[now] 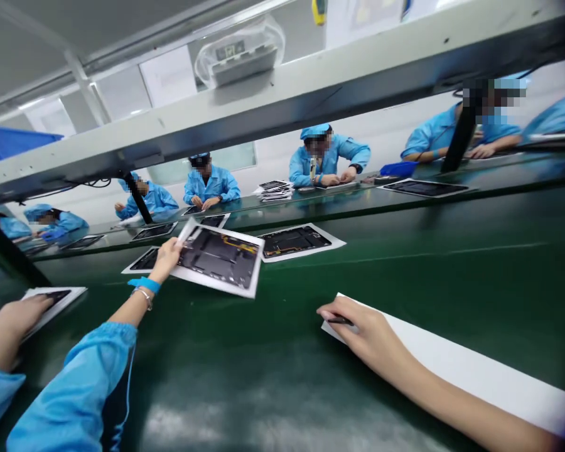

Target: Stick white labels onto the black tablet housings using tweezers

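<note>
My left hand [168, 256], with a blue wrist strap and a bracelet, grips the left edge of a white sheet carrying a black tablet housing [219, 256]. Small parts and a yellow flex strip show inside the housing, which is tilted up above the green bench. Over at the right, my right hand [365, 323] is closed on a thin dark tool [340, 320]; its kind is not clear, since the fingers hide most of it. Beneath that hand and forearm lies a blank white sheet [456, 361].
Another tablet housing [296, 242] lies on the green bench [245, 376] behind mine. At far left, a co-worker's hand [21, 320] rests on a sheet. A metal shelf beam [282, 103] crosses overhead. Several co-workers sit opposite, near a paper stack [275, 191] and a blue tray [398, 169].
</note>
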A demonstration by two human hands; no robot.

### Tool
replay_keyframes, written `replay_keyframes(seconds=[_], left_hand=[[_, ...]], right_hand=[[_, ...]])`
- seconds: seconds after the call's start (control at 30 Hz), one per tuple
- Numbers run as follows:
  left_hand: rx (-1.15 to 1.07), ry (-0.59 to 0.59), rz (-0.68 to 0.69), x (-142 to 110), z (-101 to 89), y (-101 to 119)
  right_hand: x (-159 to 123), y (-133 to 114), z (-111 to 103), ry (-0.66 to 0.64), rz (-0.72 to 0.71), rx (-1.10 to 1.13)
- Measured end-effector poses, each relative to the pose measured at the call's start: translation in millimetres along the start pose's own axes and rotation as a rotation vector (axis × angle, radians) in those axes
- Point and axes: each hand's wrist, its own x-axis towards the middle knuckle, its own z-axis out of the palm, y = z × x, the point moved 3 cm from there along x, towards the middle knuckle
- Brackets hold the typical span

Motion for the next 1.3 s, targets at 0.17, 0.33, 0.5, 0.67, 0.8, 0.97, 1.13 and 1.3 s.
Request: replay_keyframes(seconds=[0.17, 0.33, 0.5, 0.67, 0.8, 0.97, 1.13, 1.3], left_hand=[[0.090, 0.051, -0.128, 26.4, -0.4, -23.0], [0.124, 0.097, 0.025, 40.0, 29.2, 5.7], [0.091, -0.032, 0.619, 49.3, 80.5, 81.8], [0.119, -0.120, 0.959, 68.2, 115.8, 127.8], [0.186, -0.099, 1.024, 88.6, 124.7, 138.3], [0.239, -0.017, 1.069, 83.5, 115.0, 143.2], [0.226, 0.193, 1.033, 36.5, 66.1, 149.0], [0.139, 0.336, 1.229, -68.6, 3.0, 146.8]], right_hand=[[2.7, 3.0, 0.2, 0.019, 0.032, 0.009], [2.2, 4.9, 1.6, 0.021, 0.033, 0.011], [1.3, 5.3, 2.7, 0.018, 0.038, 0.020], [1.0, 1.4, 3.6, 0.020, 0.026, 0.027], [2.3, -1.0, 5.1, 0.025, 0.007, 0.032], [5.1, 0.5, 4.9, 0.033, -0.010, 0.021], [5.5, 2.6, 6.1, 0.074, -0.004, 0.039], [17.0, -10.5, -18.4, 0.266, 0.010, -0.017]])
